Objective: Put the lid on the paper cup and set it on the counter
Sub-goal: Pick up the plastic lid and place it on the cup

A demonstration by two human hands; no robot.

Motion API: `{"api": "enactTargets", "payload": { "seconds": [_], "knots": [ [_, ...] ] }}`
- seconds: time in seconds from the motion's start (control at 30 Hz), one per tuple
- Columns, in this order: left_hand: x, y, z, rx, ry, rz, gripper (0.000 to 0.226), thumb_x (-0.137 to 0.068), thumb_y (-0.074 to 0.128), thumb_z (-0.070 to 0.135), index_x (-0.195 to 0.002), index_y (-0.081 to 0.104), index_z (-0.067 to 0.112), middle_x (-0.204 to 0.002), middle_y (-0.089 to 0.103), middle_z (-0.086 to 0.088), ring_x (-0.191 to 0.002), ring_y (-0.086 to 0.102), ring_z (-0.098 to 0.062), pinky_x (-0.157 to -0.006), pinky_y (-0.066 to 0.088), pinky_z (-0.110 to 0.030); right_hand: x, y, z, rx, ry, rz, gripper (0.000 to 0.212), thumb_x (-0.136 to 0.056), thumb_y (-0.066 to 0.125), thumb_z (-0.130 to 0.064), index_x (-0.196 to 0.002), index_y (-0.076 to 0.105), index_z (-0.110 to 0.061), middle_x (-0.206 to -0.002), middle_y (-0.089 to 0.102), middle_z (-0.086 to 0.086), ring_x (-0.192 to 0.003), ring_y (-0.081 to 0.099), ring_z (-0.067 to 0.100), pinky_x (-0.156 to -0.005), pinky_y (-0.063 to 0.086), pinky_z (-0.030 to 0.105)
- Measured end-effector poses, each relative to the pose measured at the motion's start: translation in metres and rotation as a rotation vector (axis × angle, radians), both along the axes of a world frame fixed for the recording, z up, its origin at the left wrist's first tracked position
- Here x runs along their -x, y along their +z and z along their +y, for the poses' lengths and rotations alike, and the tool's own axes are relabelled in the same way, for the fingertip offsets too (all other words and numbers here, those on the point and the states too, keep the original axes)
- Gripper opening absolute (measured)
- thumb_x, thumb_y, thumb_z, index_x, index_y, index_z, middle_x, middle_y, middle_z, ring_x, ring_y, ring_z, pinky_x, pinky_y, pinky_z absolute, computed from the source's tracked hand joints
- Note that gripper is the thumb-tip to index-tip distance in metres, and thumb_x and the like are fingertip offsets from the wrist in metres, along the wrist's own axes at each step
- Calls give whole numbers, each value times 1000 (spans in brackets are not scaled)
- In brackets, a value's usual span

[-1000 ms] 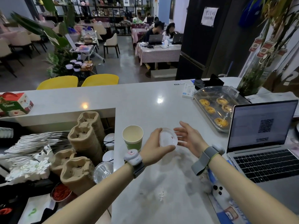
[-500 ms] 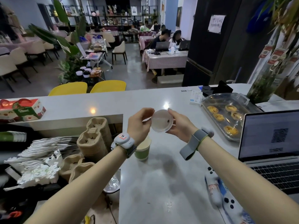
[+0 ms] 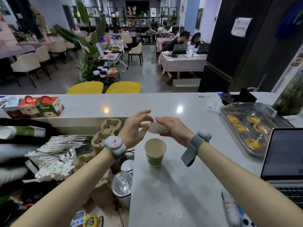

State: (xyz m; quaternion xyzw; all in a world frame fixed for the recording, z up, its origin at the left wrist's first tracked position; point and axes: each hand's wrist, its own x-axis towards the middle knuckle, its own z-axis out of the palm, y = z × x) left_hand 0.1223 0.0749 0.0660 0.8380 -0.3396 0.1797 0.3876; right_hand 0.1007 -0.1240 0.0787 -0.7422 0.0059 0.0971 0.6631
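While our right hand (image 3: 173,128) grips the lid (image 3: 156,129) between thumb and fingers, our left hand (image 3: 136,127) pinches its left rim with curled fingers. We hold the lid slightly tilted just above the open cup (image 3: 155,153), which stands upright on the counter (image 3: 180,185).

Dim interior; two lamp glints on counter (image 3: 164,102); soft shadows; edges warped; lid (image 3: 156,128) motion-blurred.
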Motion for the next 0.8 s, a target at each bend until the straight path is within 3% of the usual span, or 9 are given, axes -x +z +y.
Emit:
{"api": "enactTargets", "payload": {
  "seconds": [0.07,0.13,0.2,0.27,0.33,0.47,0.57,0.8],
  "knots": [
    [1,0,4,69,-13,220,18,-92,67,0,-108,62,6,-142,58,-16,-109,72,-19,-89,60,-27,0,-1,1,110,4,-109,34,-96,66,-44,-116,72,-16,-112,70,1,-111,66,24,-104,56,45],
    [2,-2,8,164,-52,456,18,-93,70,9,-107,59,6,-135,61,-10,-105,75,-20,-92,58,-47,-1,-7,1,228,29,-188,48,-95,66,-49,-130,67,-17,-128,69,2,-122,63,24,-106,53,42],
    [4,-3,12,267,-75,634,22,-92,73,15,-105,60,3,-123,67,-11,-103,74,-26,-93,56,-54,1,-12,2,302,47,-234,56,-97,64,-48,-141,60,-14,-143,61,4,-130,57,21,-105,46,31],
    [5,-3,15,315,-77,719,31,-88,77,24,-102,61,2,-117,70,-25,-97,68,-34,-89,55,-53,4,-17,4,377,68,-289,59,-98,63,-46,-147,53,-14,-150,55,5,-135,54,21,-105,43,28],
    [5,-4,17,301,-64,738,36,-84,81,28,-98,60,1,-112,73,-28,-98,71,-41,-91,56,-53,8,-21,6,470,90,-357,61,-100,60,-44,-150,49,-12,-153,51,7,-137,50,21,-110,41,29],
    [2,-8,19,362,-62,773,34,-79,83,4,-99,57,-5,-112,77,-21,-103,74,-35,-97,59,-43,14,-28,7,559,175,-388,70,-103,55,-41,-160,29,-10,-161,36,10,-147,37,20,-119,31,30],
    [3,-12,19,350,-81,757,41,-76,84,-2,-105,55,-7,-118,75,-21,-111,72,-35,-100,57,-42,19,-30,7,599,229,-380,80,-103,54,-44,-163,14,-11,-166,24,10,-153,27,21,-123,26,33],
    [1,-27,21,131,-91,586,52,-70,92,19,-111,61,13,-124,73,-5,-120,67,-14,-110,50,-38,21,-35,1,650,239,-399,98,-92,73,-45,-163,14,-14,-166,30,10,-152,32,21,-122,30,33]
  ]
}}
